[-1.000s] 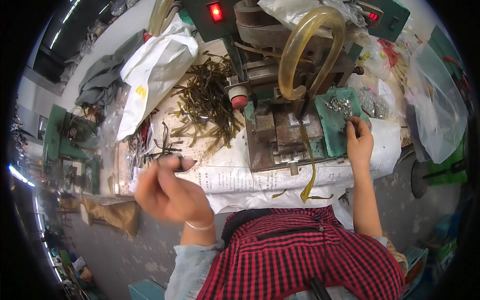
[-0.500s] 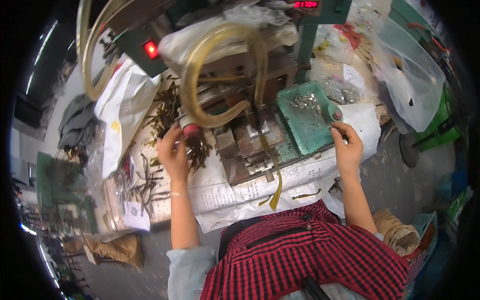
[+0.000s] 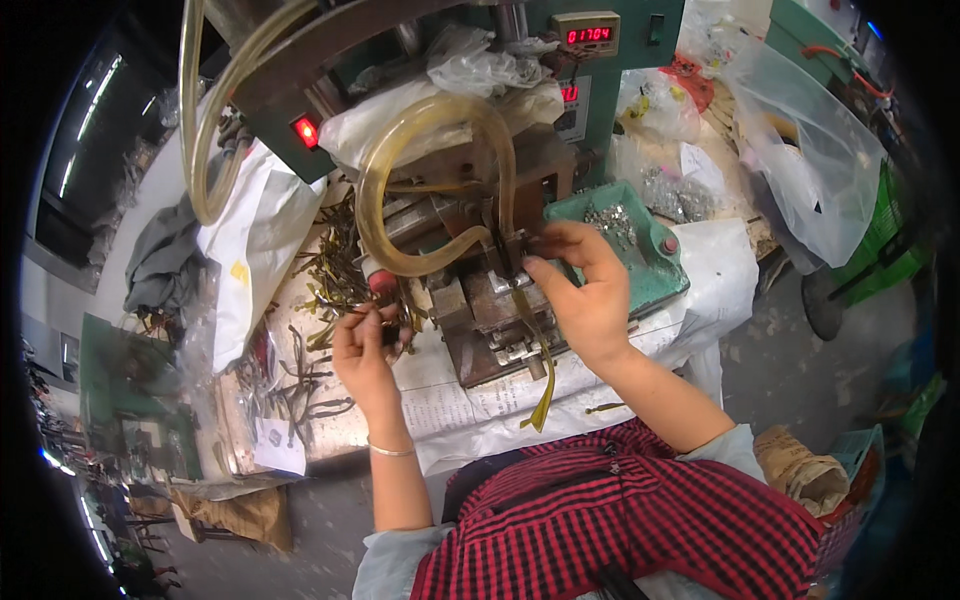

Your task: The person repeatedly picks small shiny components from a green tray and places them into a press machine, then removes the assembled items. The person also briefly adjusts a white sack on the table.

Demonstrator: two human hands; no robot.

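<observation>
A green bench press holds a metal die block [image 3: 505,310] under its tool, and an olive-green strap-like strip [image 3: 540,390] runs out of it toward me, its end hanging at the table's front. My right hand [image 3: 590,290] reaches in from the right, thumb and forefinger pinched beside the tool; whatever lies between the tips is too small to make out. My left hand [image 3: 368,355] is at the near edge of a heap of olive-brown strips [image 3: 335,255], fingers curled together; their contents are hidden. Just above it sits a red round button [image 3: 382,282].
A teal tray [image 3: 655,285] with small shiny metal pieces stands right of the die. A thick clear hose [image 3: 375,190] loops before the press. Dark strips [image 3: 300,370] lie on the left of the table. White sheets [image 3: 440,400] cover its front; plastic bags [image 3: 810,150] hang at right.
My right hand has moved left from the tray's right edge to the die. My left hand has come down from beside the red button to the strips. The view has shifted slightly.
</observation>
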